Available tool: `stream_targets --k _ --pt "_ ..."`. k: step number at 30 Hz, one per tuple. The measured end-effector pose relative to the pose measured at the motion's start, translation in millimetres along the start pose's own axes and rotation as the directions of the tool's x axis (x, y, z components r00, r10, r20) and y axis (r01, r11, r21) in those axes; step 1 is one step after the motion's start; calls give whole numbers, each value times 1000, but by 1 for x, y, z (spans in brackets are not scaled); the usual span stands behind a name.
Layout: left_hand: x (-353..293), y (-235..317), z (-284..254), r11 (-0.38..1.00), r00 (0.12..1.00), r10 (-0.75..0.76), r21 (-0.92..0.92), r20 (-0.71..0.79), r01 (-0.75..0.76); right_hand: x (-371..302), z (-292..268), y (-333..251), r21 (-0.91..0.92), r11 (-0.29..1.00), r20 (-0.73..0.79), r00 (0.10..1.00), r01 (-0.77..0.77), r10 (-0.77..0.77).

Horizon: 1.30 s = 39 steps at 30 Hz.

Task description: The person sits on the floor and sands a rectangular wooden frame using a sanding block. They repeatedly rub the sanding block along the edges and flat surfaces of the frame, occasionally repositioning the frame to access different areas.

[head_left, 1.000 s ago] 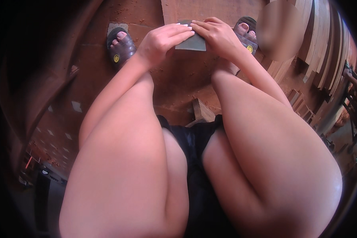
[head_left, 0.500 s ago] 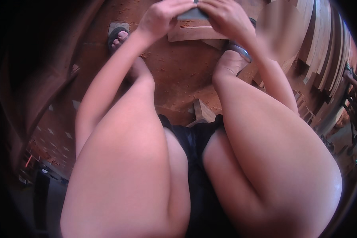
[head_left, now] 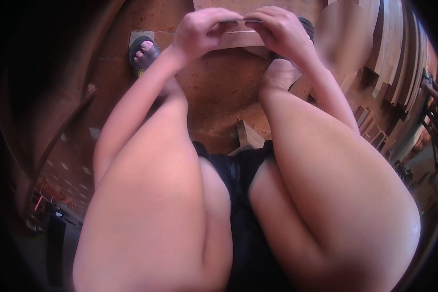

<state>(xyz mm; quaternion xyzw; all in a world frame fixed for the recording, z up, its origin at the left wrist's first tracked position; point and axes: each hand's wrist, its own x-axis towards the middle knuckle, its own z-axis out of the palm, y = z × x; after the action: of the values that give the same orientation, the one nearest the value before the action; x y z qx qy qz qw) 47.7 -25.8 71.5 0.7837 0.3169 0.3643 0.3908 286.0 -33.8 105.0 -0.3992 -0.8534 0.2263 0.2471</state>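
Both my hands are raised in front of me near the top of the view, side by side, with fingertips almost meeting. My left hand (head_left: 198, 33) is closed on the left end of a thin flat grey sheet (head_left: 253, 21). My right hand (head_left: 286, 33) pinches its right end. The sheet is seen nearly edge-on, and my fingers cover much of it; its exact kind cannot be made out. Beneath the hands, a pale wooden board (head_left: 238, 40) lies between my feet, partly hidden by them.
Between my legs a small wooden block (head_left: 249, 137) sits on the reddish-brown, shaving-strewn floor (head_left: 219, 92). Long curved-looking wooden planks (head_left: 392, 53) are stacked at the right. Small wood pieces (head_left: 370, 124) lie nearer on that side. A dark wooden structure (head_left: 48, 92) stands at the left.
Both hands have come slightly down, nearer to me. The grey sheet has tilted from showing its flat face to showing mostly its thin edge.
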Motion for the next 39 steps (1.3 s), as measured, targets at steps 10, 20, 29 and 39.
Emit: stream_targets --k 10,20,29,39 --pt "55 -27 -4 922 957 -290 -271 -5 278 34 -8 49 178 964 -53 976 -197 210" --pt "54 -29 -8 799 811 -581 -146 68 584 35 13 51 386 731 207 826 -562 525" --pt "42 -36 -2 917 918 -332 155 -217 368 53 16 50 306 667 337 733 -679 591" --pt "46 -27 -16 874 894 -428 189 -136 447 66 36 50 349 592 383 687 -726 617"
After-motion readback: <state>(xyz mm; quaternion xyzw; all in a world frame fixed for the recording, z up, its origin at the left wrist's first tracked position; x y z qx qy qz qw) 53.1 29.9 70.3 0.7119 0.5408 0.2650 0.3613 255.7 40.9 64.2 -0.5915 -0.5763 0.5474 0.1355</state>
